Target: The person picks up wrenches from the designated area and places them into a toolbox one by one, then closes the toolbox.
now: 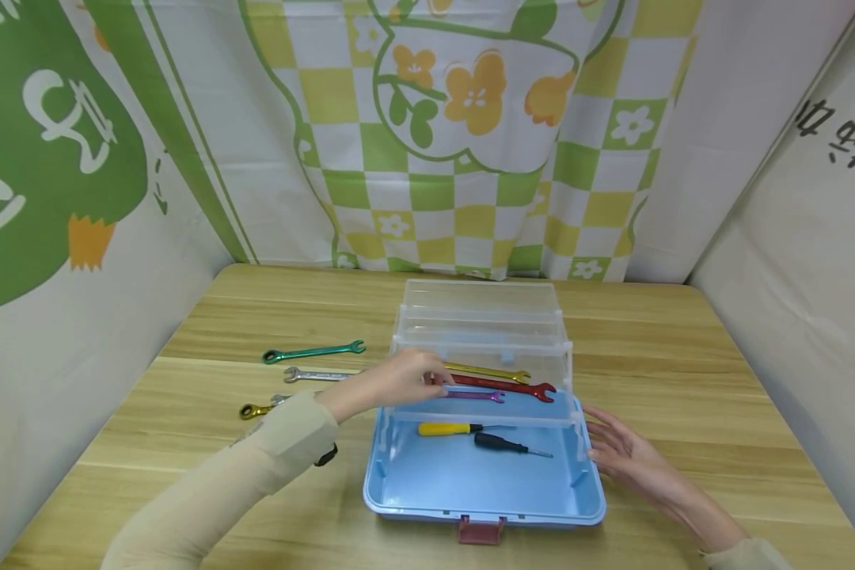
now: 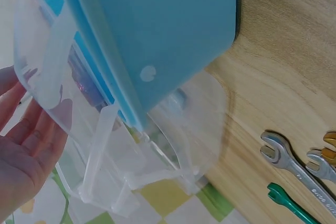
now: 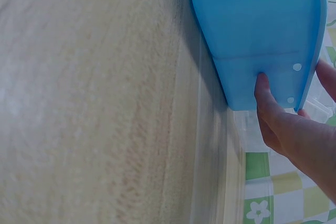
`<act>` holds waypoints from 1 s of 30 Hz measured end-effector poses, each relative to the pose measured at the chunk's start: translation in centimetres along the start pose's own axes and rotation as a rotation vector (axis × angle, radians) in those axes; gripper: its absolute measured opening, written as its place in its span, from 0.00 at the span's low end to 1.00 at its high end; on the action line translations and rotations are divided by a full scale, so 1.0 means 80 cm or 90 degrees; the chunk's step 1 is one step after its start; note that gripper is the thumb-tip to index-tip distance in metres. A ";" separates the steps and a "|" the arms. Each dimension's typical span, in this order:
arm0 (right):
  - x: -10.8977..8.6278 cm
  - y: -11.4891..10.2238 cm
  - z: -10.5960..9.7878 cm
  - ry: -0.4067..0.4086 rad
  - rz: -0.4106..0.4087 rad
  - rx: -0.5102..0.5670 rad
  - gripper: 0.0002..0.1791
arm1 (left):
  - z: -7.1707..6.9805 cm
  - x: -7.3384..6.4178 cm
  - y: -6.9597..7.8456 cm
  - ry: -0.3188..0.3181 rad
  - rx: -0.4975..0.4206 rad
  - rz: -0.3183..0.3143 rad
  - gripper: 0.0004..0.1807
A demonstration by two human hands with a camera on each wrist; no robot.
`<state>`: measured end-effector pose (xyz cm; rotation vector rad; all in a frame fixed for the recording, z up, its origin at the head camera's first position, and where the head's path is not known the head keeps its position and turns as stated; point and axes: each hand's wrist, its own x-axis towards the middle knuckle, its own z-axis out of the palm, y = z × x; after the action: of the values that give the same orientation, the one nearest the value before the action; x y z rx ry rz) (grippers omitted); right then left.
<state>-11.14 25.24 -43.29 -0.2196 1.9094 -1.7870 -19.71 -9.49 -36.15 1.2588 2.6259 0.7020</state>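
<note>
A light-blue toolbox (image 1: 470, 483) stands with its hinged clear trays (image 1: 480, 297) raised at the back. My left hand (image 1: 406, 380) hovers at the left part of the lower tray, fingers loosely bent beside the purple wrench (image 1: 480, 395); in the left wrist view nothing shows gripped in that hand (image 2: 26, 150). Next to the purple wrench lie a red wrench (image 1: 506, 385) and a gold wrench (image 1: 492, 370). With fairly straight fingers, my right hand (image 1: 637, 463) touches the box's right side; in the right wrist view one fingertip (image 3: 262, 81) rests on the outer wall.
Left of the box on the wooden table lie a green wrench (image 1: 313, 352), a silver wrench (image 1: 321, 375) and a yellow-gold wrench (image 1: 255, 411), partly behind my sleeve. A yellow screwdriver (image 1: 445, 428) and a black screwdriver (image 1: 502, 443) lie inside the box. A maroon latch (image 1: 480, 531) hangs in front.
</note>
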 end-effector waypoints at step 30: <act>0.002 0.002 -0.001 -0.001 -0.006 0.001 0.39 | -0.013 -0.093 -0.034 0.168 -0.091 -0.084 0.13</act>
<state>-11.27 25.28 -43.47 -0.2307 1.9093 -1.7936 -17.19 -17.05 -37.04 1.0043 2.7698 1.0771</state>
